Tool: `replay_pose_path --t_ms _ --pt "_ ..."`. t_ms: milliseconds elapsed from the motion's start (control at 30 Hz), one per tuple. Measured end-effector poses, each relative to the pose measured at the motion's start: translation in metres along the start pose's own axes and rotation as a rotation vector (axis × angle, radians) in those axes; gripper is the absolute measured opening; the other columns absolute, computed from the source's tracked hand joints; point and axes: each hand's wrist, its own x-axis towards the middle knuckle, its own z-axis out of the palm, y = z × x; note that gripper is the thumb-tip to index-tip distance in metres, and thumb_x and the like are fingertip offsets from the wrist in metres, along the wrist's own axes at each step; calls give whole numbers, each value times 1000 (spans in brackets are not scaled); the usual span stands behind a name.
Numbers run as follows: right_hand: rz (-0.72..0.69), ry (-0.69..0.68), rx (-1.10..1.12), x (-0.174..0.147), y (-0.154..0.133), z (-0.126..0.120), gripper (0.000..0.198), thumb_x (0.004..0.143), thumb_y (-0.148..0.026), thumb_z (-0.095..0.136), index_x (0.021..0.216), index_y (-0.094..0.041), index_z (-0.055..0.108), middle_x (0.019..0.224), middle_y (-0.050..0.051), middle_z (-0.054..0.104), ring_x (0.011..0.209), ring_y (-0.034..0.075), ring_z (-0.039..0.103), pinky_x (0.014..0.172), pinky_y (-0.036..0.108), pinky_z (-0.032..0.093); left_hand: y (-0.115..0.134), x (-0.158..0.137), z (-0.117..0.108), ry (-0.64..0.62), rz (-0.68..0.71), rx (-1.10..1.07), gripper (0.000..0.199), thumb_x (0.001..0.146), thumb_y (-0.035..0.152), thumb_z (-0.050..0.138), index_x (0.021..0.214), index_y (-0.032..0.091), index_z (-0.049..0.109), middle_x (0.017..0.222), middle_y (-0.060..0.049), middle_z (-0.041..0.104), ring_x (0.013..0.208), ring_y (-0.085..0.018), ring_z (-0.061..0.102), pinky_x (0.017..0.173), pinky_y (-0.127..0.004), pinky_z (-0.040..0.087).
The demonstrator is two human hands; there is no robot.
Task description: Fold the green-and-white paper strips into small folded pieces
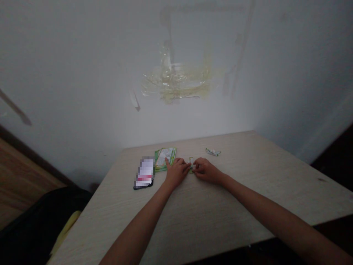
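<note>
A small strip (191,161), pale with green toward its near end, lies between the two hands over the worktop (256,184), closer to the far edge than to the near one. Fingertips flank it: those of the left hand (178,170) meet its left side, and those of the right hand (205,170) lie at its right side. Its long axis runs from near to far, roughly square to the far edge; the pale end points to that edge. The left fingers are bunched toward the strip, except one, which stands apart beside the packets (166,156). The right fingers are curled, with index and thumb tips slightly separated along the strip; whether either hand pinches it cannot be told. The packets, green and white, overlap near the far left corner. A phone (145,173), its screen pixelated, lies beside them along the left edge. Beyond the right hand, toward the far edge, a narrow wrapper (213,151) lies roughly parallel to that edge.
</note>
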Motion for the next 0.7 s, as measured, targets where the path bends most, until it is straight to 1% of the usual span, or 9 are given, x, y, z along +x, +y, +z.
replay_pose_path --t_ms 200,367,500,600,700 --pt "-18 0 98 -1 -3 -2 15 81 -19 66 67 -19 71 85 7 65 89 20 59 85 35 45 1 -1 -1 -4 -16 6 28 95 42 47 117 40 64 108 -1 64 118 -24 48 106 -77 -4" --pt "-14 -17 146 -1 -7 -3 16 83 -21 66 68 -19 70 85 6 65 90 20 59 86 36 45 0 -1 -1 2 -2 10 28 94 42 49 117 40 64 108 -2 64 118 -25 48 106 -78 -2" --pt "-1 2 160 -1 -5 -2 18 84 -25 66 67 -19 70 84 6 65 89 20 59 85 36 46 1 -1 -2 -8 -13 16 27 94 41 50 117 40 64 108 -2 64 118 -24 48 106 -77 -2" --pt "10 16 172 -1 0 -1 14 85 -25 67 73 -20 72 87 6 66 90 20 59 85 35 46 1 -1 -1 -4 -16 13 28 94 42 49 116 39 65 107 -2 64 117 -24 48 107 -77 -1" --pt "54 74 149 -1 8 1 11 85 -22 66 79 -21 74 88 6 66 91 20 59 86 35 46 0 -1 1 19 -16 7 27 93 42 51 115 38 66 104 -2 64 117 -24 47 107 -76 -1"
